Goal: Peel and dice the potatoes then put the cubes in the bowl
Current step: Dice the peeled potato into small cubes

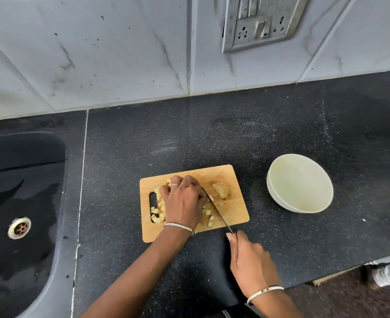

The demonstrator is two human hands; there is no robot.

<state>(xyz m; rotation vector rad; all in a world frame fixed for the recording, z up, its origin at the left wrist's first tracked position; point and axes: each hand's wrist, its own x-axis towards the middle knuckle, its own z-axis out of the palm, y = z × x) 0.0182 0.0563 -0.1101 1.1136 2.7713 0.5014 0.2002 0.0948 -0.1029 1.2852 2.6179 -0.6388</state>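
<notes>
Gripping the handle of a knife (217, 208), the right hand (250, 260) sits nearest, its fingers closed round the handle and the blade slanting away across the wooden cutting board (234, 214). Just left of the blade, the left hand (183, 199) lies knuckles-up on the board, fingers curled down over the potato cubes (157, 213), which spread out beneath and around it. Beyond the blade lies a larger uncut potato chunk (221, 190). The pale bowl (281, 203) stands on the dark table (212, 134), right of the board and apart from it. A black sink (17, 180) lies at left.
</notes>
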